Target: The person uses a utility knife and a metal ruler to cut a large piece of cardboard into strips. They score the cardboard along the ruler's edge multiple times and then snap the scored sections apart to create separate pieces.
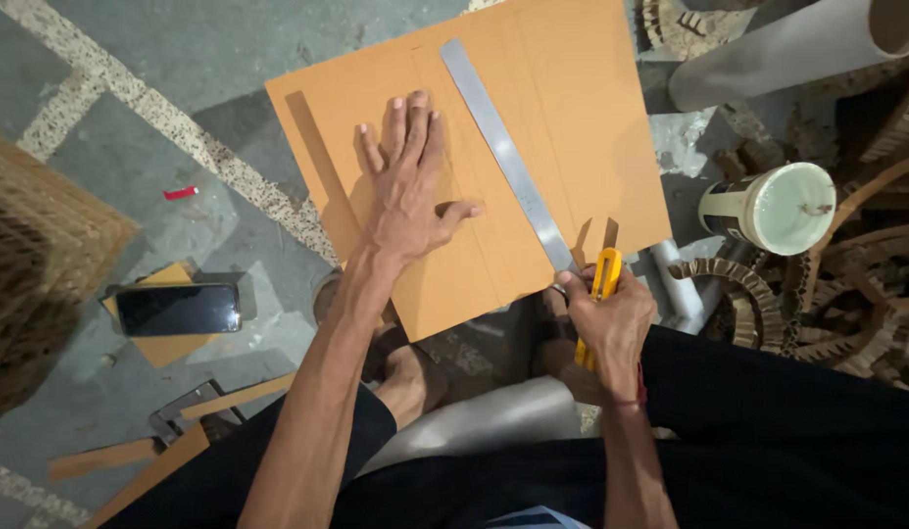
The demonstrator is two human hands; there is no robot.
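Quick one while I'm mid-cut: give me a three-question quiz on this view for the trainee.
1. True or false: the left hand lies flat on the cardboard sheet.
2. The right hand grips: A) phone B) yellow utility knife C) tape roll
3. Name the long metal thing lying on the sheet beside the knife.

Key: 1 true. 2 B. 3 the steel ruler.

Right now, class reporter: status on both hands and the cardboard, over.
Left hand flat on cardboard sheet. Right hand gripping yellow utility knife at steel ruler end. Cut line unobstructed.
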